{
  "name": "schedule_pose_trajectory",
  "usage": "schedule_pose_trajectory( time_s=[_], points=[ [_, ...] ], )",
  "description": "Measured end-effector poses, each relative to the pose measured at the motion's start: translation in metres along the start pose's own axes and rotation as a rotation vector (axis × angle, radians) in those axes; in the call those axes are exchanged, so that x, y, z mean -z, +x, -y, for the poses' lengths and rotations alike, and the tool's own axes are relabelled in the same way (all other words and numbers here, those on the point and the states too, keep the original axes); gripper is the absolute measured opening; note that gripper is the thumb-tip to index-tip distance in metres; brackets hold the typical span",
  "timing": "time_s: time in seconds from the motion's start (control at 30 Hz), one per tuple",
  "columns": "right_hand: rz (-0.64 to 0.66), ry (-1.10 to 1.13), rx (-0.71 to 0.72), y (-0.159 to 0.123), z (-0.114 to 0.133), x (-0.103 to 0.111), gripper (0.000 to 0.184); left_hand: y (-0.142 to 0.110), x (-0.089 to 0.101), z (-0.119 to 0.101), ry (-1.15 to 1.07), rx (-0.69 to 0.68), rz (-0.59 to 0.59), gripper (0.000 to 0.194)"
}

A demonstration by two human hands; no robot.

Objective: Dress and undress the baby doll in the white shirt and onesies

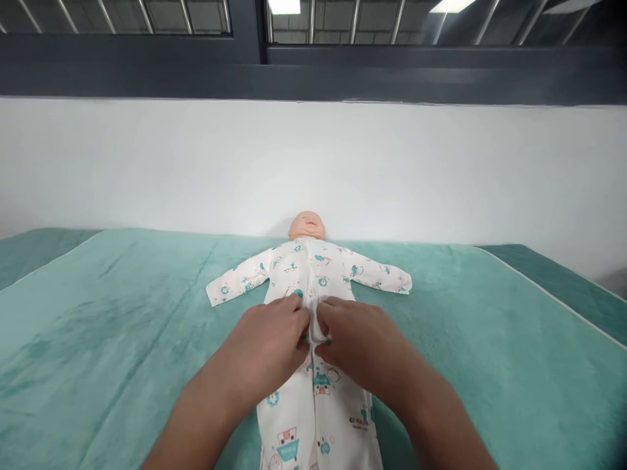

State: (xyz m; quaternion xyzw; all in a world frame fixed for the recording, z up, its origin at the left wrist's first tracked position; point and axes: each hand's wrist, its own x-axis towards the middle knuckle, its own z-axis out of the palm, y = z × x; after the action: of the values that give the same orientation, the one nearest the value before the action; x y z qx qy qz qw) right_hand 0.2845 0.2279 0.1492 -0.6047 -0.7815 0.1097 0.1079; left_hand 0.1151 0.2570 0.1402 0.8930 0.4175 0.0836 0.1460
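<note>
A baby doll lies on its back, its head near the wall. It wears a white printed baby romper with both sleeves spread out to the sides. Down the middle of the romper runs a front opening, with a button showing above my hands. My left hand pinches the fabric on the left side of that opening, fingers closed. Just across from it, my right hand pinches the right side, with its fingers bent inward. The fingertips are partly hidden, and the lower front seam stretches toward me.
Under the doll spreads a green cloth cover with a pale piping line on each side. A white wall rises right behind the doll's head. Above it is a dark window frame with metal bars beyond the glass.
</note>
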Motion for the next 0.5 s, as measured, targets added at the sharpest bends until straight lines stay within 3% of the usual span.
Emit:
schedule_pose_trajectory(
  time_s=[0.27, 0.5],
  points=[
    [0.048, 0.038, 0.053, -0.017, -0.002, 0.015, 0.016, -0.011, 0.029, -0.008, -0.118, -0.022, 0.052, 0.008],
    [0.078, 0.112, 0.052, -0.009, -0.007, 0.011, 0.024, -0.018, 0.021, 0.0, -0.191, 0.04, 0.164, 0.011]
  ],
)
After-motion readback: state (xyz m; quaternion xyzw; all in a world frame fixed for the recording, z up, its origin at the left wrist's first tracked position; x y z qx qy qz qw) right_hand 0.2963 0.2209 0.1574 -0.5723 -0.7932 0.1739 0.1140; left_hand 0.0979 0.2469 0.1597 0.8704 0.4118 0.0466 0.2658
